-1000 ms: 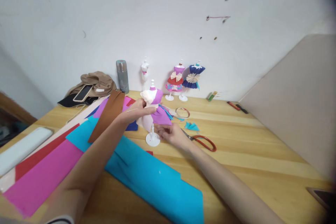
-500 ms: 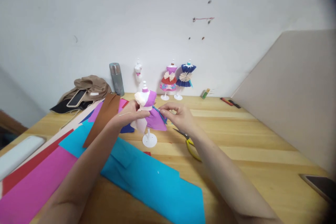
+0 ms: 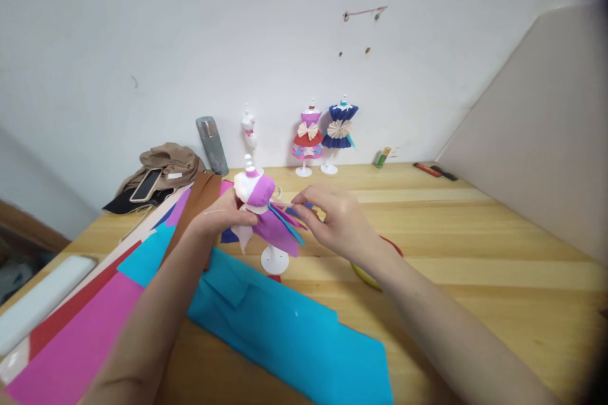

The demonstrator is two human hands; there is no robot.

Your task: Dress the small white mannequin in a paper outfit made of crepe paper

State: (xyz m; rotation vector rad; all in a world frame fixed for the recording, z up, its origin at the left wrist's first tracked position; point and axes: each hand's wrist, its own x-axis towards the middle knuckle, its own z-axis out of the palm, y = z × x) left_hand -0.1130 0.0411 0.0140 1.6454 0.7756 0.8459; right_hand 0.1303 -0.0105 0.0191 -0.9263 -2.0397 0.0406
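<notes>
A small white dress-form mannequin [image 3: 247,169] leans left on its round base [image 3: 274,261]. It wears a purple and white paper top [image 3: 262,192] and a purple skirt piece [image 3: 274,233], with blue and magenta pieces [image 3: 291,226] fanning out at the waist. My left hand [image 3: 222,214] grips the mannequin at its waist, thumb across the front. My right hand [image 3: 335,216] pinches a thin pale strip [image 3: 284,204] that reaches to the waist's right side. Scissors with a yellow handle [image 3: 365,276] lie partly hidden under my right forearm.
Blue paper [image 3: 304,323] covers the front, with brown [image 3: 197,202], magenta [image 3: 80,329] and red sheets at left. Dressed mannequins [image 3: 310,133] stand by the wall near a flask [image 3: 212,145]. A phone [image 3: 146,185] lies on brown cloth [image 3: 173,161]; a white case [image 3: 45,294] is nearer.
The mannequin has tipped to the left in my left hand. My right hand has gone from the skirt's edge to pinching the pale strip, more of which shows. The view has shifted slightly.
</notes>
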